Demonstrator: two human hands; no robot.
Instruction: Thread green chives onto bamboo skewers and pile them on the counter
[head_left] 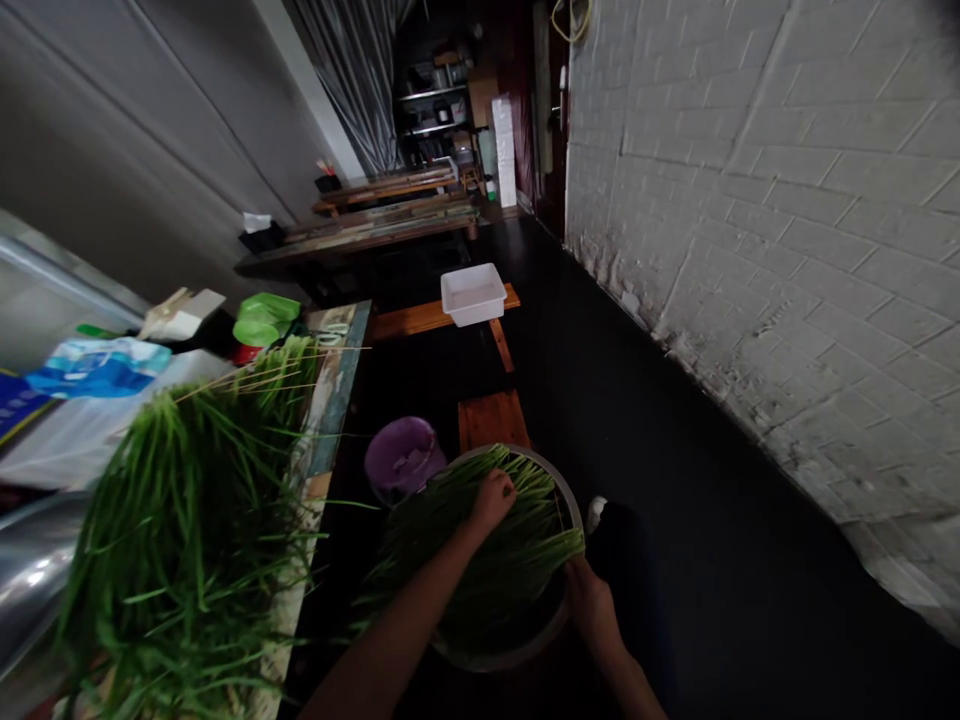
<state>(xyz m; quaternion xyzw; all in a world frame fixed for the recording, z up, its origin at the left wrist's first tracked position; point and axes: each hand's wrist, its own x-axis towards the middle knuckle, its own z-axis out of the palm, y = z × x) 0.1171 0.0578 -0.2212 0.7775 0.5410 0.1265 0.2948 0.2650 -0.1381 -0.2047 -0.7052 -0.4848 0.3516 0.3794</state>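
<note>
A large round basin filled with long green leafy stalks, which look like garlic chives, sits low in front of me. My left hand is over the chives with its fingers curled closed; whatever may be in them is too dark to make out. At the basin's right rim my right hand is closed, beside the pale ends of a bunch of chives. Its fingertips are hidden, so I cannot tell whether it grips the rim or the stalks.
A big heap of chives with thin sticks across it lies on the table at left, beside a metal bowl. A purple bucket stands near the basin. A white tub rests on a bench. A brick wall runs along the right.
</note>
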